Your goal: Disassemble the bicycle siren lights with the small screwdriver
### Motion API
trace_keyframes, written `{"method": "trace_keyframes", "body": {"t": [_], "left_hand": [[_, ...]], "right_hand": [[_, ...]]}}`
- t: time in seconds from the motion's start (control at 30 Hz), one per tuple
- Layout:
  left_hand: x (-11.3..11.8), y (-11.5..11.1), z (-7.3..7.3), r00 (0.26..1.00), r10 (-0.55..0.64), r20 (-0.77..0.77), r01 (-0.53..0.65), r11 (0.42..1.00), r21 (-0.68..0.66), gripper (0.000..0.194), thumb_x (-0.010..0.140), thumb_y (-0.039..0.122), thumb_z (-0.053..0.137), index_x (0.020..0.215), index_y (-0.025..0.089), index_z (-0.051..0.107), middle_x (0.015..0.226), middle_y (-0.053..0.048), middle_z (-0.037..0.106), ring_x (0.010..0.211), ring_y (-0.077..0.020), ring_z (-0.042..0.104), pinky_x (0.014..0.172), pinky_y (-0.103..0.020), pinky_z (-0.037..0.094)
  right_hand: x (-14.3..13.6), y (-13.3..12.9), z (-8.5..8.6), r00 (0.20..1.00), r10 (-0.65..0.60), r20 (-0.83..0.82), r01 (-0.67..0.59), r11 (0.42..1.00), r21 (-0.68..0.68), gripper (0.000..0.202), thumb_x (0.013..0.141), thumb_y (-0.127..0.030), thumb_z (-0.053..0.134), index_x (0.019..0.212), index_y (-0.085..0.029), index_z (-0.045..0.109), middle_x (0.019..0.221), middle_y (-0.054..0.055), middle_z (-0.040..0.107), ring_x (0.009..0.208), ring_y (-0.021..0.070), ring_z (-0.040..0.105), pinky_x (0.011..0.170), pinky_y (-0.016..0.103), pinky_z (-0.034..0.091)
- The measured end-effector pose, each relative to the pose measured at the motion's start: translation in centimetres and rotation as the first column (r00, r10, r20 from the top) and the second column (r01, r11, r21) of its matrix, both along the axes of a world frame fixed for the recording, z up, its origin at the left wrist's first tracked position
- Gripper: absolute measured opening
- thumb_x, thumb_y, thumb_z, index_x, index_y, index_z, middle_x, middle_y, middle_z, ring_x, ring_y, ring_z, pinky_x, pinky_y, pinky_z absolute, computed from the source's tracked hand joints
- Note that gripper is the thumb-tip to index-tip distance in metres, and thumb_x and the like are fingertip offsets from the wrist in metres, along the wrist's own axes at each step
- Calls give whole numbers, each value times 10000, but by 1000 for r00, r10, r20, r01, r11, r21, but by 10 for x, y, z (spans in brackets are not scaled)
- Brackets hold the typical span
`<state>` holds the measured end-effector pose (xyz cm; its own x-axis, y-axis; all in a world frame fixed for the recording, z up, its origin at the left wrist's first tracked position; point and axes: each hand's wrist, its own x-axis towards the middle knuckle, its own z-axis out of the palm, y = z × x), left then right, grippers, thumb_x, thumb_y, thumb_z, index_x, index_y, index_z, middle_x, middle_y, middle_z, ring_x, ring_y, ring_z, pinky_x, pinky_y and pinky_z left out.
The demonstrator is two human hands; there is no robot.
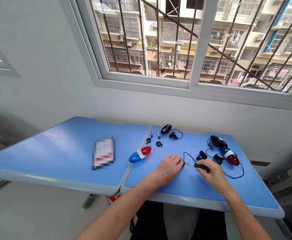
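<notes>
With its fingers closed, my right hand (215, 175) grips a screwdriver (201, 166) by its black handle. The shaft points left, and its tip meets a small black part (183, 164) at the fingertips of my left hand (168, 169). My left fingers are held together over that part and pin it to the blue table; most of it is hidden. A thin black cord (190, 155) loops up behind it. Left of my hands lies a red and blue light cover (140, 154) with a white middle band.
Behind my hands are a black oval unit (166, 129), a corded black piece (173, 135), black ring clamps (159, 144) and batteries (158, 135). On the right sit another red and blue light (230, 156) and black corded parts (218, 159). A blurred packet (103, 153) lies on the left table.
</notes>
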<state>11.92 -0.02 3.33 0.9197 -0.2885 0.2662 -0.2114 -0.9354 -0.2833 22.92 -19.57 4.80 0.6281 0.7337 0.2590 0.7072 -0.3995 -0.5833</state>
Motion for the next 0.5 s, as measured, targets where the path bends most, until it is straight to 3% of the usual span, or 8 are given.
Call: {"method": "trace_keyframes", "body": {"t": [0.13, 0.27, 0.4, 0.5], "left_hand": [[-4, 0, 5, 995, 70, -69, -74, 996, -51, 378, 849, 150, 492, 1225, 123, 481, 1270, -196, 502, 1087, -305, 529, 825, -406, 456], [-6, 1, 10, 988, 93, -126, -108, 988, -110, 374, 837, 159, 503, 1211, 171, 493, 1164, -155, 565, 976, -274, 567, 769, -391, 469], [-2, 1, 9, 987, 106, -117, -124, 980, -155, 441, 813, 152, 536, 1246, 131, 453, 1123, -140, 579, 979, -273, 563, 807, -403, 460], [0, 2, 6, 989, 100, -108, -115, 983, -145, 388, 815, 145, 522, 1200, 119, 488, 1135, -150, 574, 989, -277, 564, 807, -405, 465]], "right_hand": [[-3, 3, -4, 998, -23, -57, 27, 996, 83, 272, 837, -393, 491, 908, -211, 681, 850, 53, 661, 660, 173, 575, 607, 285, 448], [-4, 6, -9, 993, -65, -97, 76, 990, 116, 356, 865, -415, 426, 966, -193, 686, 861, 69, 662, 729, 191, 607, 660, 298, 469], [-2, 6, -15, 986, -89, -138, 104, 988, 110, 345, 803, -398, 490, 963, -165, 688, 910, 92, 667, 849, 228, 623, 744, 330, 483], [-1, 6, -17, 983, -69, -171, 90, 989, 119, 309, 782, -387, 516, 931, -187, 699, 930, 82, 673, 896, 231, 619, 804, 344, 472]]}}
